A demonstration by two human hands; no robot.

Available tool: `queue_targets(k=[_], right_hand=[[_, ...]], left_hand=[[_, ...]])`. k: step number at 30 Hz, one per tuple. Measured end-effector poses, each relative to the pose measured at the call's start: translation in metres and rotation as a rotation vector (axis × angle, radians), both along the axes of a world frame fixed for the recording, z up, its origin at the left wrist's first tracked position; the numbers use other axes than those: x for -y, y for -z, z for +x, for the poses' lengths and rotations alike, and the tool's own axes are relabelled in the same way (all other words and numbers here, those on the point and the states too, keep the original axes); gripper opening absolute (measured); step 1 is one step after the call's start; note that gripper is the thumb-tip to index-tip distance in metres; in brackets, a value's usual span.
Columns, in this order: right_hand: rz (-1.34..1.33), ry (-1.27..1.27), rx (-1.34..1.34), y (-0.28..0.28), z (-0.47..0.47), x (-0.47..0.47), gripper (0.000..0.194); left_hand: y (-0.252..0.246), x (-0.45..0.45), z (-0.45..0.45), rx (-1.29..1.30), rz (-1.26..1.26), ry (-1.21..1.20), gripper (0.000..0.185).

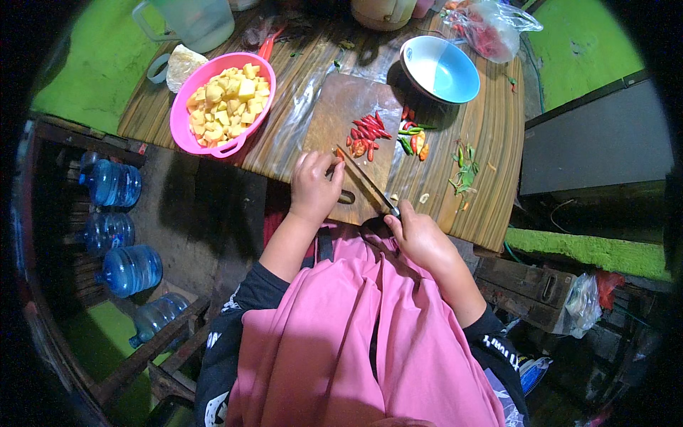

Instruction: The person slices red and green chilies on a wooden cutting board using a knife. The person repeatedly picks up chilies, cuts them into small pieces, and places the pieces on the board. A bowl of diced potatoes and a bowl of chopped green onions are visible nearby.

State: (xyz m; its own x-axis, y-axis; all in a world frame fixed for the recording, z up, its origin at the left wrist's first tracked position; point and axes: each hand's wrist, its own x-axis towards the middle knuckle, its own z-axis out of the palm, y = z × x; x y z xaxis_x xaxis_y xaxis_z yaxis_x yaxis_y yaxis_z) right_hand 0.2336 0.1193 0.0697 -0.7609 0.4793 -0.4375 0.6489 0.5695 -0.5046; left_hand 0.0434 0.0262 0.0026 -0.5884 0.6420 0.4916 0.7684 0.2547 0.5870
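My right hand (424, 235) grips the dark handle of a kitchen knife (368, 180), its blade slanting up and left over a wooden cutting board (333, 112). Between the bent fingers of my left hand (316, 184), a small orange-red chili piece (340, 153) shows beside the knife's tip. Cut red chilies (368, 132) lie in a loose pile on the board, just beyond the blade. Whole green, red and orange chilies (416, 140) rest on the table along the board's right edge. Part of the board's handle slot (347, 197) is visible near my left wrist.
A pink basin (179, 125) of diced pale-yellow pieces (229, 104) stands left on the wood-patterned table (288, 147). Blue-and-white bowls (453, 72) sit beyond the board. Leafy stems (465, 173) lie to the right. A plastic pitcher (195, 24) and a clear plastic bag (493, 29) occupy the far side.
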Motion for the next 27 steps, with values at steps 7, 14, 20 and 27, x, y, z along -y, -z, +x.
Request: queue_targets(k=[7,14,20,27], right_hand=[[0.011,-0.001,0.019,-0.007,-0.002,0.004,0.034],[0.011,-0.031,-0.047,0.015,-0.022,-0.004,0.036],[-0.029,-0.019,-0.001,0.006,-0.008,-0.01,0.039],[-0.056,-0.017,0.05,-0.005,0.003,-0.01,0.036]], left_hand=[[0.0,0.0,0.0,0.024,-0.003,0.016,0.009],[-0.003,0.0,-0.002,0.044,-0.048,0.042,0.009],[-0.001,0.003,-0.001,0.036,-0.018,0.03,0.01],[-0.001,0.002,-0.001,0.051,-0.01,0.038,0.009]])
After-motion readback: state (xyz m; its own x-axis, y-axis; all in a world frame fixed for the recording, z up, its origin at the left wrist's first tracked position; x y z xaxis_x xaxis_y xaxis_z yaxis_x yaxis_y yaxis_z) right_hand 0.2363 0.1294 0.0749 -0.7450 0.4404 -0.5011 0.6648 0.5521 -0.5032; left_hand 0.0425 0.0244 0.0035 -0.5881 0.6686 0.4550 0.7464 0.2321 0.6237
